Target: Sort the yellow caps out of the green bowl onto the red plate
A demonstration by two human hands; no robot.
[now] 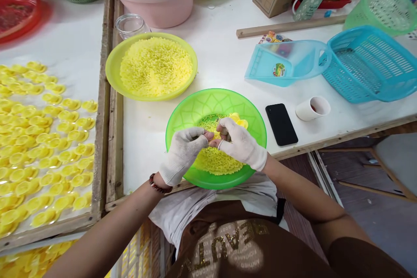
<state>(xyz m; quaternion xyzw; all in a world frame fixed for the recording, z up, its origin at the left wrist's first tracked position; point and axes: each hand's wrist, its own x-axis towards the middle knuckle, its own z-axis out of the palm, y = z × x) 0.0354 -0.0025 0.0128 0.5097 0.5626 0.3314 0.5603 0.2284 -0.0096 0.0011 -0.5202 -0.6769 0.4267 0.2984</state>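
My left hand and my right hand both wear white gloves with bare fingertips. They meet over a green bowl at the table's front edge. The fingers of each are pinched together close to the other's; whatever lies between the fingertips is too small or hidden to name. Inside the bowl are small yellow granules and, behind my right hand, a few yellow rounded pieces. Beyond the bowl to the left stands a yellow basin heaped with pale yellow granules.
Rows of yellow moulded pieces cover the left table. A pink tub and a glass jar stand behind. To the right lie a black phone, a paper cup, a blue scoop, a blue basket and a wooden stick.
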